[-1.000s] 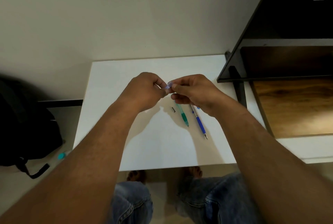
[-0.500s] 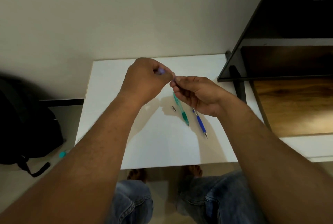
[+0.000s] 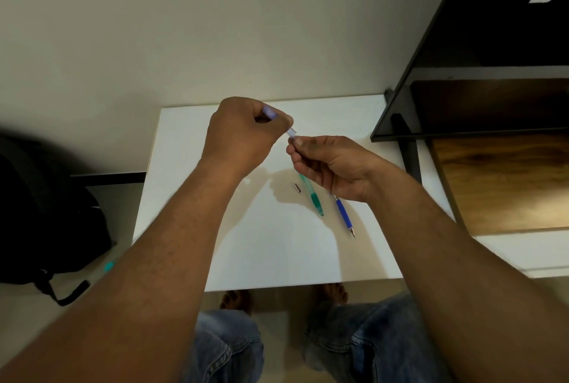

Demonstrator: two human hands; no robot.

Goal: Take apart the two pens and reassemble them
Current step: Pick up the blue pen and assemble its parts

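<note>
My left hand (image 3: 243,133) grips a pale blue pen barrel (image 3: 270,112) above the white table (image 3: 191,148); the barrel's clear end pokes out toward my right hand (image 3: 332,164). My right hand pinches something small at that clear end; what it pinches is too small to make out. On the table, partly under my right hand, lie a green pen (image 3: 313,197) and, to its right, a blue grip section with its refill tip (image 3: 345,216). A small metal piece (image 3: 297,188) sits just left of the green pen.
A black shelf unit (image 3: 480,74) stands at the table's right, over a wooden surface (image 3: 505,179). A black backpack (image 3: 46,213) lies on the floor at left. My knees in jeans and bare feet show below the table's near edge.
My left hand rose and drew up and to the left with the pale blue barrel, away from my right hand. My right hand stayed above the pens on the table.
</note>
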